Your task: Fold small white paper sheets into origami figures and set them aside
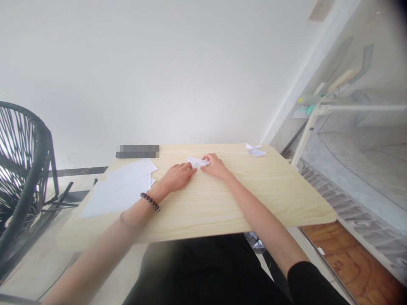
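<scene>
A small piece of folded white paper point(197, 162) is between my two hands at the middle of the table. My left hand point(178, 176), with a dark beaded bracelet on its wrist, has its fingertips on the paper's left and near edge. From the other side my right hand point(215, 166) pinches the paper's right end between thumb and fingers. The exact shape of the folds is too small to make out, and the fingers cover both ends.
White sheets point(124, 186) lie overlapping at the table's left. A folded paper piece point(256, 151) rests at the far right corner. A dark, blurred-out object point(137, 151) sits along the back edge. A woven chair point(38, 140) stands left; a white metal frame point(310, 131) rises right.
</scene>
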The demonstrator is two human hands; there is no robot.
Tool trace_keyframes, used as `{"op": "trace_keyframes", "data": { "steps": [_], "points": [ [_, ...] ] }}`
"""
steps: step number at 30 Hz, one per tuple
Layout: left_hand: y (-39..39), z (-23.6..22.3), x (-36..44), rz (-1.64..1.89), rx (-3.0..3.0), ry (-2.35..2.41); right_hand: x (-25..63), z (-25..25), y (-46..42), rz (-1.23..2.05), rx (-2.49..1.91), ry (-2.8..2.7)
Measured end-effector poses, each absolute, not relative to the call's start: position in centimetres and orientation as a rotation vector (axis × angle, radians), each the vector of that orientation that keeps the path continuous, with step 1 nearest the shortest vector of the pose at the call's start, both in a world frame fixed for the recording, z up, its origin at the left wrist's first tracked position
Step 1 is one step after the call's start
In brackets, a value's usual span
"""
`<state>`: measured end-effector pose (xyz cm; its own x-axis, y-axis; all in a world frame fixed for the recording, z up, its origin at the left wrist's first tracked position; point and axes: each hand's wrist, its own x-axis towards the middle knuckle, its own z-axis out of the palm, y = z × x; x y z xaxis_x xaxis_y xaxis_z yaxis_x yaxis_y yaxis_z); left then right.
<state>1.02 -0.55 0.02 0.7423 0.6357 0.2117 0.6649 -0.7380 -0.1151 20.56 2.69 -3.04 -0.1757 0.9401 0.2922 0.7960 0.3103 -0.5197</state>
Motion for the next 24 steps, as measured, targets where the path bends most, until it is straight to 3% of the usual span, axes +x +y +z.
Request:
{"op": "trace_keyframes", "data": {
  "steps": [10,24],
  "points": [
    [-0.5,0.2,1.2,-0.247,-2.784,-1.053,22.0,-2.6,3.7,0.601,-1.433,-1.968],
    [-0.9,0.3,0.8,-0.379,-2.844,-1.116,21.1,-3.0,3.2,0.460,-1.479,-1.980]
  ]
}}
